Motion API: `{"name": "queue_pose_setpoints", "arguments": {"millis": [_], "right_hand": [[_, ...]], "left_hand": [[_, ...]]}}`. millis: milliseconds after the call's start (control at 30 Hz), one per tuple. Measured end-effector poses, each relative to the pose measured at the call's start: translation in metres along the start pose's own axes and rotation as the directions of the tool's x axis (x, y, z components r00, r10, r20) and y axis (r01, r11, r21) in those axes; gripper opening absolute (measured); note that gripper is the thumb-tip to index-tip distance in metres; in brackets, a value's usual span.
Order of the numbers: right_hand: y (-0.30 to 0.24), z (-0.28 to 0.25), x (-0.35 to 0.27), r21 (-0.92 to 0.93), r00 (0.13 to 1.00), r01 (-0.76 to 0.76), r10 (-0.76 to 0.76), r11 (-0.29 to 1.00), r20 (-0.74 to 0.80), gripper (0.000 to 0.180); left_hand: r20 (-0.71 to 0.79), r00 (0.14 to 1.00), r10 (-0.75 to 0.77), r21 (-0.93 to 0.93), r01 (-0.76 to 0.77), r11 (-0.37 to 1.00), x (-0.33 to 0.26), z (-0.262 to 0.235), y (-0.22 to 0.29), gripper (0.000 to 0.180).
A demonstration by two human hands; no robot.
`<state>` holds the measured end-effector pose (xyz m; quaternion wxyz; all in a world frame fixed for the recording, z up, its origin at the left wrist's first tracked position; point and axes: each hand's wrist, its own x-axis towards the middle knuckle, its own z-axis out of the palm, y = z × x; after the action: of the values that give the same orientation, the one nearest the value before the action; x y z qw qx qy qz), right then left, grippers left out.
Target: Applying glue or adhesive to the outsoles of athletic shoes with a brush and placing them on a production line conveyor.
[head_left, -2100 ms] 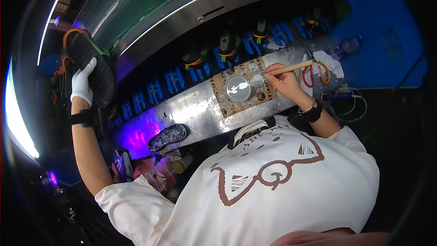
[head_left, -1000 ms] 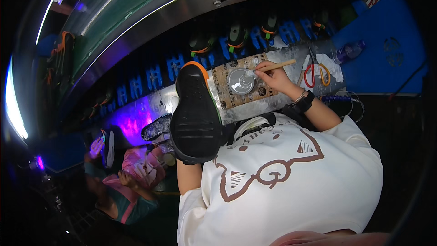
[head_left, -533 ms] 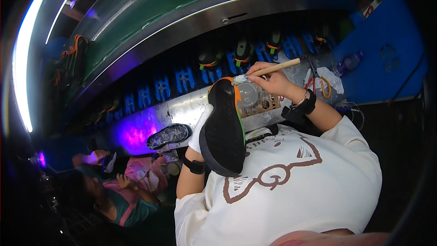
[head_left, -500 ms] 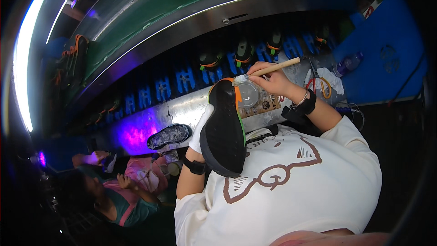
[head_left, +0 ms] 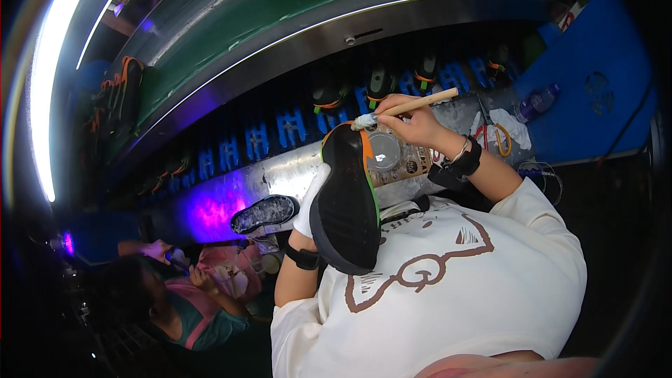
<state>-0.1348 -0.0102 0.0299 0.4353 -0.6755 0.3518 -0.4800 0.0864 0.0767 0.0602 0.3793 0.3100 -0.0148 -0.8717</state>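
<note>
In my white-gloved left hand (head_left: 312,203) is a black shoe (head_left: 343,203) with orange and green trim, its dark underside turned up toward me. The fingers wrap its left side, and part of them is hidden behind it. My bare right hand (head_left: 418,126) grips a brush (head_left: 435,96) with a pale wooden handle. Its whitish bristles touch the orange edge at the shoe's far end. Just right of the shoe, a clear round container (head_left: 383,152) rests on a brown printed sheet (head_left: 409,168) on the metal bench.
A loose black sole (head_left: 264,214) lies on the metal bench (head_left: 294,168), left of me. Scissors (head_left: 498,138), crumpled white paper (head_left: 516,127) and a purple bottle (head_left: 537,102) are at right. Several shoes (head_left: 380,82) stand on blue racks under the green conveyor (head_left: 294,0). A co-worker (head_left: 199,301) sits at lower left.
The brush tip has shifted slightly left along the orange edge of the shoe, which stays held in my left hand. At lower left, the co-worker's hands have moved.
</note>
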Motion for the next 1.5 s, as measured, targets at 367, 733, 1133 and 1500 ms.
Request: {"name": "queue_pose_setpoints", "arguments": {"millis": [367,733,1133,1500], "right_hand": [[-0.001,0.005,-0.014,0.059,0.984,-0.175,0.176,0.983,-0.004,0.01],[-0.003,0.004,0.01,0.179,0.985,-0.068,0.095,0.982,-0.142,0.009],[-0.038,0.01,-0.006,-0.038,1.0,-0.004,0.004,0.999,0.007,0.01],[-0.076,0.006,-0.019,0.077,0.965,-0.063,0.041,0.995,0.259,0.008]], "left_hand": [[-0.026,0.994,0.108,0.182,-0.102,0.978,0.011,0.003,0.006,0.041],[0.056,0.98,0.192,0.44,-0.197,0.876,0.014,0.01,0.008,0.049],[0.087,0.953,0.291,0.626,-0.28,0.728,0.018,0.029,0.028,0.063],[0.093,0.929,0.359,0.703,-0.317,0.637,0.018,0.04,0.047,0.065]]}}
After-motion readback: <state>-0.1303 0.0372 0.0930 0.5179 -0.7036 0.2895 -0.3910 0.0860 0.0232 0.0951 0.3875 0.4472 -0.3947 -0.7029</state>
